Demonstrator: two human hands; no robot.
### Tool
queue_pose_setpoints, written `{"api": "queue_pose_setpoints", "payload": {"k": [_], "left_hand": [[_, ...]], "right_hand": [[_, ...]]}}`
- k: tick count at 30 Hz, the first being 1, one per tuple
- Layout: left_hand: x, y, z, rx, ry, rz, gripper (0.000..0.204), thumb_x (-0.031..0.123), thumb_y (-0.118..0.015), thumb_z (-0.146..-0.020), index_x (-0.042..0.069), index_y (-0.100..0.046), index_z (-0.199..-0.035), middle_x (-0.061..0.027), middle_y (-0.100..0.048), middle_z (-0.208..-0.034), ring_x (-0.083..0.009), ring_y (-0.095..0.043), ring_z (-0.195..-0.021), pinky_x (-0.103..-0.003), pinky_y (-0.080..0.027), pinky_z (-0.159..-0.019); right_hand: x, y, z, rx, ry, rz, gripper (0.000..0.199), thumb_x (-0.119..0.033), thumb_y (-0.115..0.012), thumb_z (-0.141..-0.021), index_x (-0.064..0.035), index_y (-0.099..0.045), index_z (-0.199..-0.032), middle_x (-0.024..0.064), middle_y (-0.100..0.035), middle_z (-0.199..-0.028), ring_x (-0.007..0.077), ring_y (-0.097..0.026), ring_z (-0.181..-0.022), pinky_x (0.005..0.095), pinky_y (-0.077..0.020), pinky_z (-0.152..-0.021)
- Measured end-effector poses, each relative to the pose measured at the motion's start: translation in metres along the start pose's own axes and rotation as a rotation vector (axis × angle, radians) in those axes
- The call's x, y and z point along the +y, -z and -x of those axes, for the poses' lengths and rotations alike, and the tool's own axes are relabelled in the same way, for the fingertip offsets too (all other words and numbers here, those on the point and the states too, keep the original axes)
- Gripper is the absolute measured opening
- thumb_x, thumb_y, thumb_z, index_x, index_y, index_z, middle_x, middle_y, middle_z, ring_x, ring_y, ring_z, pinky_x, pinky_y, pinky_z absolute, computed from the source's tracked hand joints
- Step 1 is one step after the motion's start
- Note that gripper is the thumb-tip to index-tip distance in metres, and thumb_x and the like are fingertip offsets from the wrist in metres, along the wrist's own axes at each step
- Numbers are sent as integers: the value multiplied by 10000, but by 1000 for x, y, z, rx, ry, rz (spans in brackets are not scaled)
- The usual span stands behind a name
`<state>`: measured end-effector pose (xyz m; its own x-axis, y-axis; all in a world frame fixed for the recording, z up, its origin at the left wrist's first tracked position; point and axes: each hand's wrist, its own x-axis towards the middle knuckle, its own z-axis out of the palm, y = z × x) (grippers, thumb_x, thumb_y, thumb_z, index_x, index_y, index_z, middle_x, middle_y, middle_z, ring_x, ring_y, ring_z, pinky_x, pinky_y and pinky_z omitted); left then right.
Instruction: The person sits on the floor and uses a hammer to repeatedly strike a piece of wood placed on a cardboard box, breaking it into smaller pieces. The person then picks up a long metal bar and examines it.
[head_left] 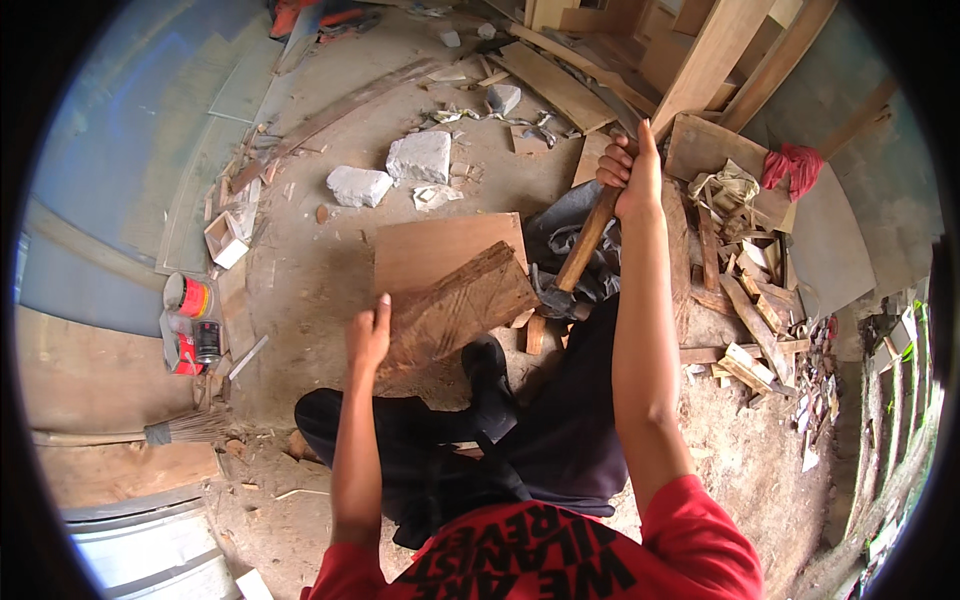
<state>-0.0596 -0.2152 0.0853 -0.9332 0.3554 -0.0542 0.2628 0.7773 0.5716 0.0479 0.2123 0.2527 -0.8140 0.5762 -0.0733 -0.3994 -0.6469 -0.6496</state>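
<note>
My left hand point(368, 338) is closed on the near left end of a rough dark brown wooden board point(460, 305), tilted above my folded legs. In my right hand point(632, 178) is the wooden handle of a hammer point(590, 238), gripped near its end. The hammer's dark head point(560, 298) hangs low, close to the board's right end; I cannot tell whether they touch. A grey blade-like strip point(628, 115) shows just beyond my right fist, and whether I hold it is unclear. A flat lighter brown panel point(447, 240) lies on the floor behind the board.
White broken blocks point(418, 157) lie ahead on the floor. Wood scraps point(755, 310) and a red cloth point(793, 170) are at the right, near leaning planks point(715, 60). Paint cans point(187, 296), a small open box point(227, 240) and a broom point(185, 430) are at the left.
</note>
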Motion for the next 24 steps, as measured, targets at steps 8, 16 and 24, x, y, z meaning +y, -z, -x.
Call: {"api": "queue_pose_setpoints", "payload": {"k": [8, 16, 24], "left_hand": [[-19, 12, -51, 268, -211, 300, 483, 460, -471, -1011, 9, -621, -1094, -228, -586, -1084, -396, -565, -1062, -479, -442, -899], [-6, -19, -7, 60, -643, -43, 1039, 665, -683, -769, 92, -271, -1532, -188, -301, -1565, -373, -269, -1457, -589, -173, -1180], [15, -60, -17, 98, -567, 25, 893, 103, -765, -686, 138, -385, -1495, -157, -431, -1500, -352, -406, -1382, -504, -321, -1154]], "right_hand": [[2, -69, 91, -167, 283, -2, 310, -366, -466, -935, -119, -448, -749, -52, -308, -525, 74, -252, -395, 252, -224, -373], [6, -37, 88, -61, 261, -17, 241, -326, -487, -937, -116, -463, -820, -43, -350, -576, 76, -285, -457, 237, -262, -429], [5, -10, 79, 117, 228, -119, 264, -358, -571, -923, -115, -512, -837, -38, -381, -598, 102, -363, -537, 252, -310, -508]]}}
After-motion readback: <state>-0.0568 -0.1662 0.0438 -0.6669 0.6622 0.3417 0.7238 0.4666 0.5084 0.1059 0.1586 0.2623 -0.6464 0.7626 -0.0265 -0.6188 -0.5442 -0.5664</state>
